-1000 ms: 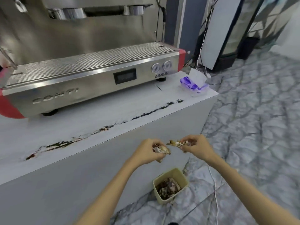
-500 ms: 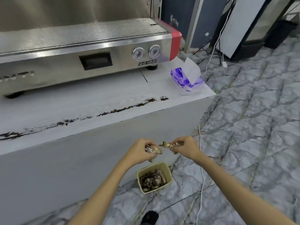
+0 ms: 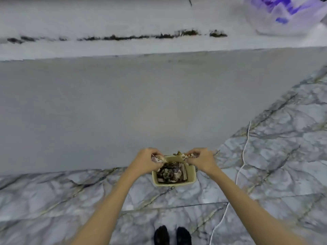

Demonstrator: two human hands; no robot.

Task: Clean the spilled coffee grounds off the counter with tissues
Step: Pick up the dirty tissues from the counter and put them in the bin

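A dark line of coffee grounds point(image 3: 134, 37) runs along the top of the desk point(image 3: 106, 16), just back from its front edge, from the left side almost to the right corner, where a last small clump sits a little apart from the rest. A clear tissue packet with purple print point(image 3: 286, 13) lies on the desk at that right corner, beyond the end of the line. Below, in front of the desk's plain grey face, the left hand point(image 3: 146, 160) has its fingers curled round a soiled, crumpled tissue point(image 3: 158, 158), and the right hand point(image 3: 200, 159) pinches a second stained tissue point(image 3: 182, 154) between thumb and fingers. Both hands hang just above a small cream bin point(image 3: 174, 182) that stands on the marble-patterned floor point(image 3: 274, 156) against the foot of the desk and holds a heap of brown-stained tissues. A thin white cable point(image 3: 240, 167) trails over the floor to the right of the bin. Two dark shoe tips point(image 3: 172, 235) show at the bottom of the view.
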